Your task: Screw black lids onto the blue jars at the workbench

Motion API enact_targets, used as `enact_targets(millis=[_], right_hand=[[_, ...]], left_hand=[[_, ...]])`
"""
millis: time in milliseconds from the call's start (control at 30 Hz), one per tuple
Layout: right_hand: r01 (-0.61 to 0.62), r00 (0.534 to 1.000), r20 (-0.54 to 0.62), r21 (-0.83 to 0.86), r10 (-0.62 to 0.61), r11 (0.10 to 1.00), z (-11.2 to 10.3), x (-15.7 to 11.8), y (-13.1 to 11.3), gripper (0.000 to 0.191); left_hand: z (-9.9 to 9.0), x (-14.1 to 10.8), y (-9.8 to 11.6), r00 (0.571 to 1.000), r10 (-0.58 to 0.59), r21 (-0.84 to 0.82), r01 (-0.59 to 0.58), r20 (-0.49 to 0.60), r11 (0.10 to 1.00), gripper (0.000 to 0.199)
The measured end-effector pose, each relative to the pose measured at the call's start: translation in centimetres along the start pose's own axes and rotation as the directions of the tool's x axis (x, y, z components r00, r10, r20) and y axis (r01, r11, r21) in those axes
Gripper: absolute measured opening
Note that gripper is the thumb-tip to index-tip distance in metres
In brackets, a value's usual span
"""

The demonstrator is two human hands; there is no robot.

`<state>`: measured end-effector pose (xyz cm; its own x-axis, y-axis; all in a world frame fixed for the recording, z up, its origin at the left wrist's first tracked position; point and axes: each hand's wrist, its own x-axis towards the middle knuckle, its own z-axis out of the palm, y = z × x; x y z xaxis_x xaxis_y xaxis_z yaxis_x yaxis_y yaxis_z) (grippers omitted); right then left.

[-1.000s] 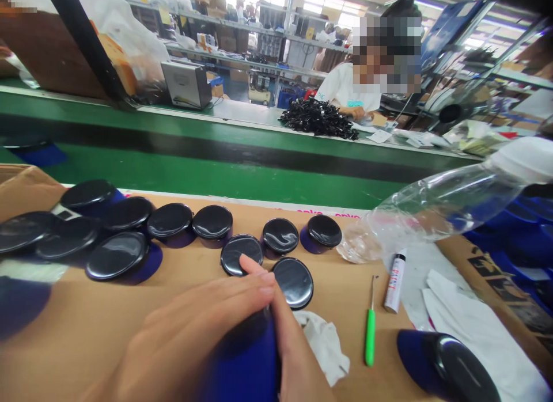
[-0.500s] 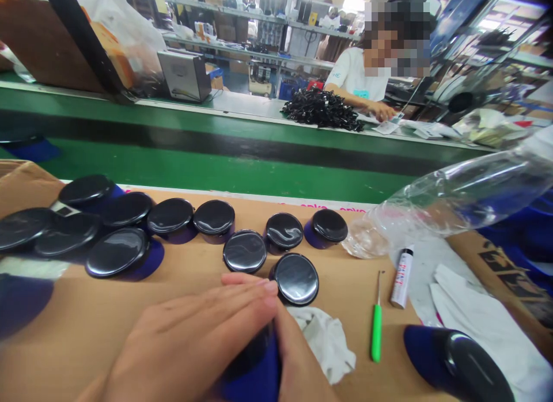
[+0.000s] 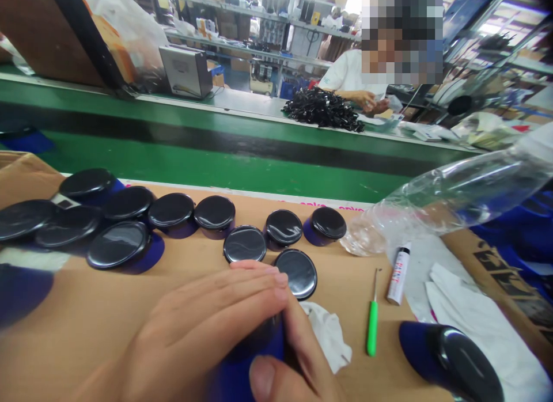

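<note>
Left hand: your left hand is lying flat, fingers together, over the blue part at the tabletop's near edge
Right hand: your thumb is now coming into view, pinching that blue part from below
Change: your grip is tightening into a two-handed hold
Nearby: the black discs and white cloth are sitting just beyond

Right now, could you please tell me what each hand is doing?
Left hand: closed over a blue piece with a black cap.
Right hand: only the thumb shows, pressing the same piece; grip cannot be told.
</note>
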<state>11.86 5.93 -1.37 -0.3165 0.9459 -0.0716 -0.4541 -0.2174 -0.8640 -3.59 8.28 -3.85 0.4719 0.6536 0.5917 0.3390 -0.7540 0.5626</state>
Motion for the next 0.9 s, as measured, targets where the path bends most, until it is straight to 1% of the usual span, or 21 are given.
enact_targets(millis=[67, 133, 167, 233, 300, 367, 433, 500, 567, 600, 667, 733, 833, 900], right_hand=[[0.037, 0.999, -0.026, 0.004, -0.037, 0.999, 0.0, -0.1, 0.6, 0.054], [0.068, 0.997, -0.049, 0.023, -0.066, 0.997, 0.0, -0.4, 1.2, 0.051], [0.072, 0.996, -0.060, 0.013, -0.071, 0.997, -0.1, -0.6, 1.5, 0.052], [0.055, 0.995, -0.082, -0.060, -0.059, 0.997, -0.3, -1.0, 1.9, 0.058], [0.020, 0.993, -0.108, -0.168, -0.038, 0.986, -0.7, -1.3, 2.1, 0.065], [-0.027, 0.993, -0.122, -0.228, -0.001, 0.973, -1.1, -1.2, 2.0, 0.069], [-0.083, 0.991, -0.122, -0.190, 0.061, 0.978, -1.2, -0.8, 1.7, 0.067], [-0.114, 0.987, -0.122, -0.080, 0.104, 0.990, -1.0, -0.3, 1.4, 0.061], [-0.104, 0.984, -0.142, 0.019, 0.105, 0.994, -0.4, 0.0, 1.1, 0.055], [-0.083, 0.984, -0.155, 0.042, 0.089, 0.996, -0.2, 0.1, 0.9, 0.052], [-0.065, 0.982, -0.171, 0.056, 0.074, 0.996, 0.3, 0.1, 0.7, 0.048], [-0.088, 0.983, -0.155, 0.046, 0.094, 0.995, 0.4, 0.0, 0.4, 0.047], [-0.159, 0.979, -0.128, -0.012, 0.157, 0.987, 0.3, -0.2, -0.1, 0.052], [-0.185, 0.972, -0.157, -0.048, 0.175, 0.982, 0.2, -0.4, -0.4, 0.057]], left_hand=[[0.4, 0.0, -0.1, 0.999, 0.030, -0.008, -0.030, -0.014, 1.000, 0.050], [0.5, 0.0, -0.1, 1.000, 0.020, -0.004, -0.020, -0.017, 1.000, 0.046], [0.4, 0.1, -0.1, 1.000, 0.009, -0.006, -0.009, -0.010, 1.000, 0.045], [0.2, 0.3, -0.1, 1.000, -0.004, -0.020, 0.004, 0.015, 1.000, 0.044], [0.0, 0.4, -0.2, 0.999, 0.026, -0.039, -0.024, 0.042, 0.999, 0.046], [-0.1, 0.6, -0.3, 0.997, 0.067, -0.039, -0.065, 0.050, 0.997, 0.050], [-0.1, 0.7, -0.4, 0.995, 0.088, -0.028, -0.087, 0.048, 0.996, 0.054], [-0.3, 0.7, -0.4, 0.996, 0.078, -0.014, -0.078, 0.052, 0.997, 0.057], [-0.5, 0.7, -0.2, 0.996, 0.059, 0.003, -0.060, 0.067, 0.998, 0.061], [-0.6, 0.7, -0.1, 0.997, 0.045, 0.015, -0.046, 0.068, 0.999, 0.063], [-0.8, 0.6, 0.1, 0.998, 0.016, 0.041, -0.019, 0.055, 0.999, 0.064], [-0.7, 0.6, 0.3, 1.000, -0.013, 0.070, 0.012, 0.023, 0.997, 0.062], [-0.3, 0.6, 0.6, 0.998, -0.048, 0.116, 0.052, -0.030, 0.992, 0.059], [-0.2, 0.7, 0.7, 0.997, -0.060, 0.142, 0.067, -0.051, 0.988, 0.059]])
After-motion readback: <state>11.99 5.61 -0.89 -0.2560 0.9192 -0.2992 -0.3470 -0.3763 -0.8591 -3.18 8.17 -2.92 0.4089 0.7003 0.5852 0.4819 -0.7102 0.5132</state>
